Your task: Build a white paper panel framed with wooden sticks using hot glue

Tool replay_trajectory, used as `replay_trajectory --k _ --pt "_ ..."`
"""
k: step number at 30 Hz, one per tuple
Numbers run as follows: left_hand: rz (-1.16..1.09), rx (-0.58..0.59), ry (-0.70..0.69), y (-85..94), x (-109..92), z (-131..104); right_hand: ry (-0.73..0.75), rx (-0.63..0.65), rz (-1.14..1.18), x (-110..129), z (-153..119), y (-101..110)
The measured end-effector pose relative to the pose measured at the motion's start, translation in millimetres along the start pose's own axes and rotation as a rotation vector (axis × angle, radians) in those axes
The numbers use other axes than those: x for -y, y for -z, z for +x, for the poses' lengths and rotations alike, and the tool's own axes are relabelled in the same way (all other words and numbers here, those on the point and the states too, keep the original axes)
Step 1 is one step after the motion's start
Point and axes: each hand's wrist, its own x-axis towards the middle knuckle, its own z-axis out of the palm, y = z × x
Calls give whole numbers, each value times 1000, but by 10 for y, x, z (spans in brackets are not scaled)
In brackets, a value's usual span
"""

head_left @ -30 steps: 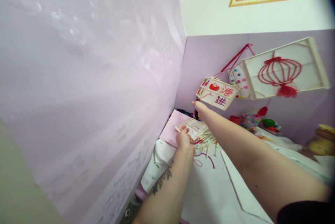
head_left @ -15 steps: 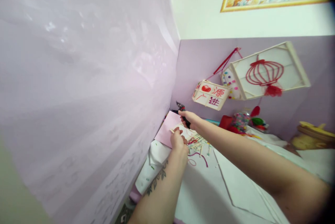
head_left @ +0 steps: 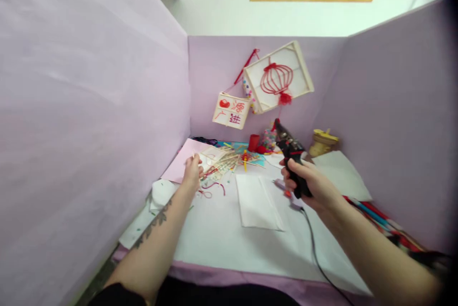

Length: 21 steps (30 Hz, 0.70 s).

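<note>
My right hand [head_left: 304,179] is wrapped round the black handles of a hand cutter [head_left: 291,148], raised over the right side of the table with its metal jaws pointing up and away. Over the left side, my left hand [head_left: 193,172] is closed on a thin pale stick [head_left: 193,155], of which only a short end shows. Beyond that hand lies a pink sheet [head_left: 179,160]. To its right is a pile of thin wooden sticks [head_left: 227,160]. Below the cutter, a lavender glue gun [head_left: 281,184] rests on the table, partly hidden by my right hand.
A folded white sheet [head_left: 255,206] lies mid-table. The glue gun's black cord [head_left: 313,244] runs over the front edge. Two decorated paper lanterns, one small [head_left: 229,120] and one large [head_left: 300,65], hang at the back. Lavender partitions [head_left: 89,106] enclose the table. A white roll [head_left: 162,194] sits left.
The view has swung right and the table shows more fully. My right hand has moved away from the left one, rightward and nearer, carrying the cutter. My left hand still grips the stick.
</note>
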Motion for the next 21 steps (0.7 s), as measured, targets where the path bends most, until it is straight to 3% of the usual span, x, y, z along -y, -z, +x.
replay_trajectory --k 3,6,9,11,16,21 --pt "225 154 -42 -160 24 -126 156 -177 30 96 -80 412" --pt "245 298 -30 -365 60 -247 225 -284 -14 123 -68 699" --pt "197 346 45 -566 138 -376 185 -310 -201 68 33 930" --pt "171 383 115 -654 228 -457 110 -308 -482 -11 153 1063" --pt "218 468 148 -642 458 -547 -3 -344 -1263 -238 613 1192" --pt "248 416 38 -493 483 -478 -113 -311 -1574 -399 1077 1128"
